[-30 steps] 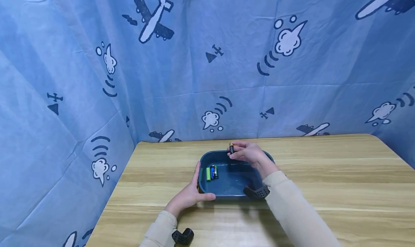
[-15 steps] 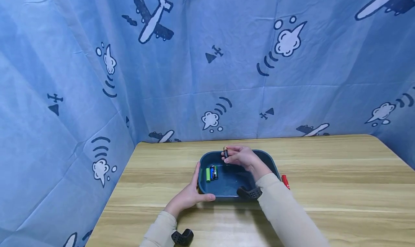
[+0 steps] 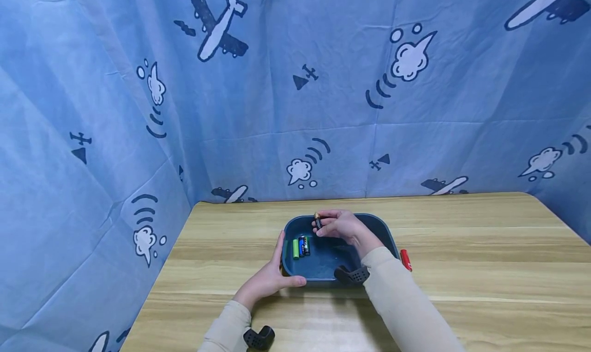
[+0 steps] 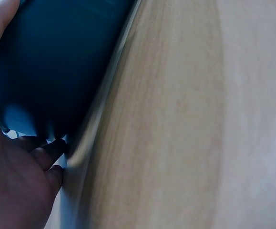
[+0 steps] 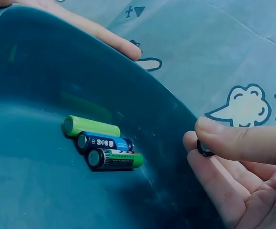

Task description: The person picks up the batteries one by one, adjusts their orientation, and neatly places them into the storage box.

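The head view shows a wood-grain table [image 3: 221,249] before blue airplane-print cloth [image 3: 323,105]; the left hand [image 3: 269,280] spreads wide against the left end of a dark bin [image 3: 323,264], the right hand [image 3: 345,227] pinches a black-and-gold battery [image 3: 317,221] over it, and a red cylinder [image 3: 406,260] lies to the right. The left wrist view is mostly pale wood. In the right wrist view, three batteries [image 5: 110,142] lie side by side inside.

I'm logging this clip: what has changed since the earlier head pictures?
The right hand, pinching the black-and-gold battery, moved left over the dark-blue bin, uncovering the red cylinder. The left hand still holds the bin; the three batteries inside stayed put.
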A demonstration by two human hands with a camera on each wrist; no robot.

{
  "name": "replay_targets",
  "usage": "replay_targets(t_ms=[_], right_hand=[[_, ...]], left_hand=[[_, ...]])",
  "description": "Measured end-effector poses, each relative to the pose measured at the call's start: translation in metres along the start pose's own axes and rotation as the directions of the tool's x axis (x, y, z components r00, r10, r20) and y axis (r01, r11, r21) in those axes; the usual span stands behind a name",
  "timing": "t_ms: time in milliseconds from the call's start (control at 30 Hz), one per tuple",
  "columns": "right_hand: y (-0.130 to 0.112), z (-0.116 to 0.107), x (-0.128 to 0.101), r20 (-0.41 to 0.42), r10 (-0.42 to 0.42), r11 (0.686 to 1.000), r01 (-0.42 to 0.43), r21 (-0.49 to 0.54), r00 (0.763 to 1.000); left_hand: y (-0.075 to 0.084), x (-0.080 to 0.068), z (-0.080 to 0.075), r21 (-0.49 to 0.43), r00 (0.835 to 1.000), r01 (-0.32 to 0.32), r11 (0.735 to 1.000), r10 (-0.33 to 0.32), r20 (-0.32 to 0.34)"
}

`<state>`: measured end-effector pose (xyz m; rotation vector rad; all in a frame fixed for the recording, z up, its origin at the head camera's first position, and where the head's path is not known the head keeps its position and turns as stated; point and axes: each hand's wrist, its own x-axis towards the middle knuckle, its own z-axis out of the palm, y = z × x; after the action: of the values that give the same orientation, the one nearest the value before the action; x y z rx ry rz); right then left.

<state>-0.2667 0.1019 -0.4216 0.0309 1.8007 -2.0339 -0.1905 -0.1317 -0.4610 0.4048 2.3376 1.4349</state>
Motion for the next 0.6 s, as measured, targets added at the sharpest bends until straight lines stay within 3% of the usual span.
replay_targets(t_ms=[267,600], right_hand=[[0.0049,0.0017,0.0026,0.046,0.067,0.996,-0.063,-0.066,0.997],[0.0099,0.0073,0.0057,-0.01,0.085,0.949,-0.084,-0.303,0.996]], left_hand=[[0.0007,0.0002,-0.0005,0.003,1.0,-0.001,1.0,0.001,0.0],[0.0008,-0.0006,-0.0013,-0.013,1.0,-0.009,1.0,0.009,0.008]])
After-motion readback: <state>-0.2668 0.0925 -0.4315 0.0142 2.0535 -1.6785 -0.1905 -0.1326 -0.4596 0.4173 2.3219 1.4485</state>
